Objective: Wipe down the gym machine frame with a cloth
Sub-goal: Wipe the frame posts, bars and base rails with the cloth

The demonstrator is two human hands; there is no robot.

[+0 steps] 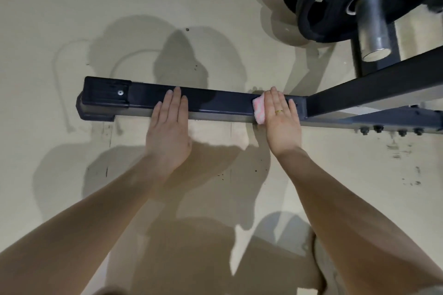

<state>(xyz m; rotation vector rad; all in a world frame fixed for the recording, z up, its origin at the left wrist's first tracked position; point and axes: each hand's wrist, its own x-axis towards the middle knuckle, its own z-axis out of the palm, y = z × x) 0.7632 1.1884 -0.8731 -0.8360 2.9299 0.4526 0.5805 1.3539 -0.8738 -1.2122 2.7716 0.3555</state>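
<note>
Frame bar point(215, 100) of the gym machine lies low across the floor point(72, 7), running left to right through the middle of my view, black on top with a plastic end cap point(105, 96) at its left end. At the right it meets a second black beam point(374, 86) that angles away to the far right. I see my left hand point(169, 127) laid flat on the bar near its middle, fingers straight and together, its grip open and holding nothing. My right hand point(282, 120) is also flat, fingers straight, pressing a pink and white cloth point(259, 110) onto the bar just left of the joint; the cloth shows at the left edge of the palm and drapes over the bar's near edge. A gold ring point(278, 111) sits on one finger of that hand. At the far right, black weight plates point(335, 0) hang on a steel sleeve point(372, 29). A row of bolts point(390, 130) lines the lower rail at the right.
</note>
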